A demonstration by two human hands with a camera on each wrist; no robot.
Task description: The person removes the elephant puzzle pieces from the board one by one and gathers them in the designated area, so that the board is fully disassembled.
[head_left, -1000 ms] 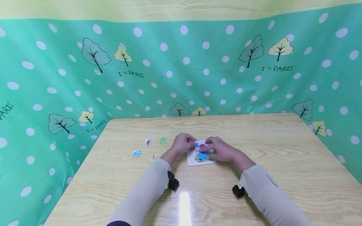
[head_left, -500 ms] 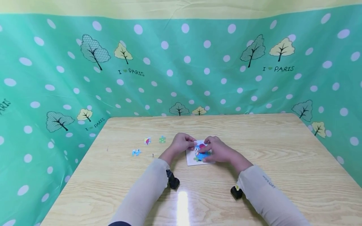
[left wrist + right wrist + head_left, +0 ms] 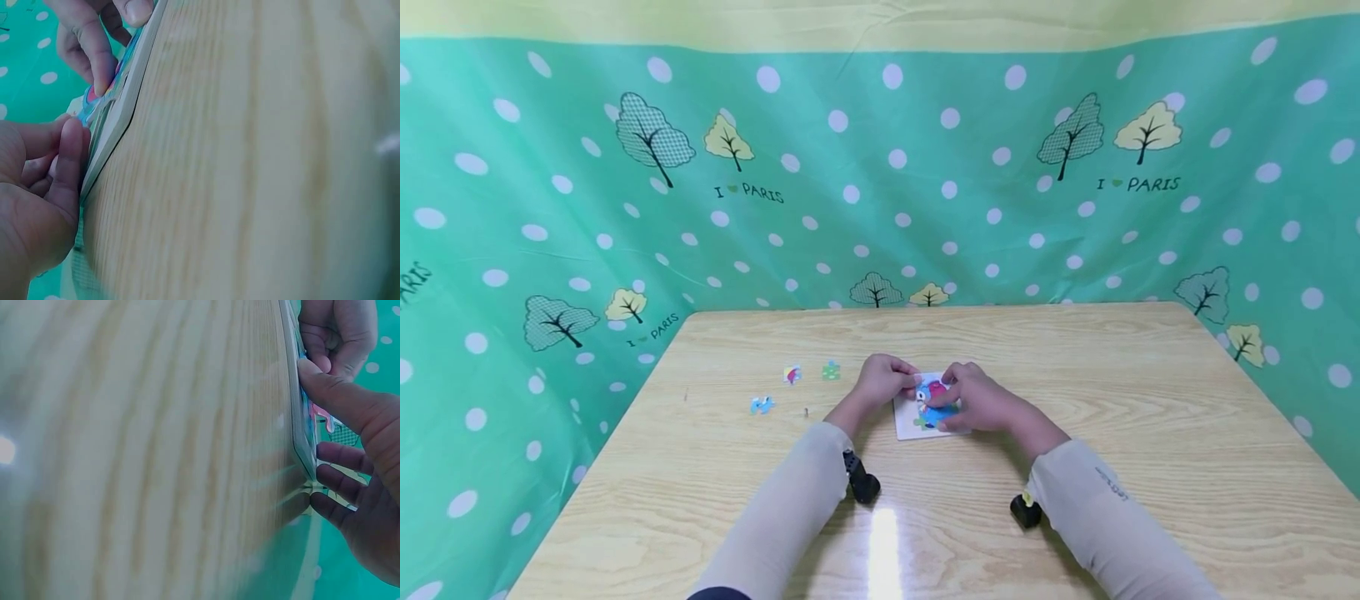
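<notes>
A small white-framed puzzle board (image 3: 907,427) lies flat on the table, with blue and pink picture pieces (image 3: 938,414) in it. At its upper left corner my left hand (image 3: 882,382) pinches a small blue puzzle piece (image 3: 85,117) between thumb and index finger; the fingers hide most of it. My right hand (image 3: 985,402) spreads over the board's right side. In the right wrist view its thumb (image 3: 315,376) presses on the pieces, while the other fingers (image 3: 340,481) reach, fairly straight, to the board's far edge.
Left of the board lie three loose puzzle pieces: a yellow-and-pink one (image 3: 792,375), a green one (image 3: 831,371) and a blue one (image 3: 762,405). The wooden table (image 3: 1112,400) ends against a green dotted curtain (image 3: 880,183).
My right thumb has shifted slightly left over the board since the first frame. The left hand stays at the upper left corner. The view has tilted a little.
</notes>
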